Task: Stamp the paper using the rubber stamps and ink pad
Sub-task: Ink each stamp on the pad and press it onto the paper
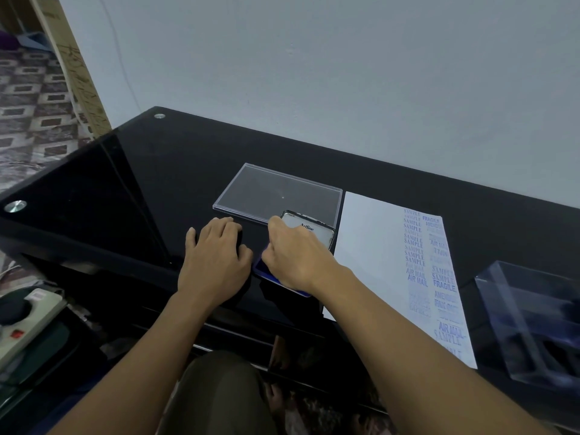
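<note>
The white sheet of paper [370,240] lies flat on the black glass bench [125,183], right of the middle, its right-hand strip crowded with blue prints that read SAMPLE, FRAGILE and AIR MAIL, while its left part is blank. Just beside its left edge sits the blue ink pad [259,267], its hinged lid [314,230] raised at the far side and showing the word Artline. The right hand [295,252] is down on the pad with its fingers curled under, one fingertip up by the near corner of the lid. From where I stand I cannot tell whether it is clutching a stamp, since the knuckles hide whatever is beneath. The left hand [216,249] rests on the bench just left of the pad, fingers arched over a dark shape that blends into the black glass, so I cannot tell if it grips anything. Behind both hands lies a flat clear plastic cover [276,191], touching the lid's far edge, with the bench showing through it. Past the paper, at the right end of the bench, stands a clear plastic box [508,296] with dark, blurred objects inside. Off the bench, low on the left, there is a white power strip [31,328] with a red switch.
</note>
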Action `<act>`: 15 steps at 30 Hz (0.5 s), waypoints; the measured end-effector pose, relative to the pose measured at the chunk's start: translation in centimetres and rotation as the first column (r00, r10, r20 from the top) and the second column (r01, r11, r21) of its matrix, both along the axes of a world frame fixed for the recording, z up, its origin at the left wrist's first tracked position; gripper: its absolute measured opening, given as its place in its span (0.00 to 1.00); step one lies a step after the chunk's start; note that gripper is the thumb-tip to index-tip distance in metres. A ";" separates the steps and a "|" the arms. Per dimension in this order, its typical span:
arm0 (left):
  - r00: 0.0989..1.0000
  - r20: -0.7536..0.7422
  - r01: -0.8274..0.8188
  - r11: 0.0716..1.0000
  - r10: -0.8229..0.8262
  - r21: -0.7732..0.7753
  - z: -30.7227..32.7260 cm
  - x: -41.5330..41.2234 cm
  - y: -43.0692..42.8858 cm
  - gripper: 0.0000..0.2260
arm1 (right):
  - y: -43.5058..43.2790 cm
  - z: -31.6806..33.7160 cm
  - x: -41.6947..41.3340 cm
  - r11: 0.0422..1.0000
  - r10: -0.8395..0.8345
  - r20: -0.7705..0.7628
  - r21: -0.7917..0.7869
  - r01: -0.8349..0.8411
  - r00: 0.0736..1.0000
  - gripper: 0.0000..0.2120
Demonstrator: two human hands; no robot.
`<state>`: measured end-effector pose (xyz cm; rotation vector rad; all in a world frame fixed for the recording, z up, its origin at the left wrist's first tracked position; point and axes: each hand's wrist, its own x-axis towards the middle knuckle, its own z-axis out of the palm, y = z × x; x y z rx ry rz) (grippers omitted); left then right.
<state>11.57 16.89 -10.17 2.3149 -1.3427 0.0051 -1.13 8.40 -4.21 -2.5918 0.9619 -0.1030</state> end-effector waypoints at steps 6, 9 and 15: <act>1.000 -0.022 -0.006 1.000 0.006 0.000 0.0 0.0 0.0 0.17 | 0.1 0.2 -0.3 1.000 -0.008 0.001 0.013 0.008 1.000 0.04; 0.997 -0.073 -0.005 1.000 0.005 0.002 0.3 0.2 -0.1 0.18 | -0.4 0.9 -0.7 0.997 -0.049 0.064 0.066 0.045 0.997 0.05; 0.975 -0.220 0.002 0.999 -0.011 -0.041 2.0 0.0 0.1 0.16 | -2.8 4.4 -4.9 0.952 -0.295 0.315 0.182 0.248 0.902 0.08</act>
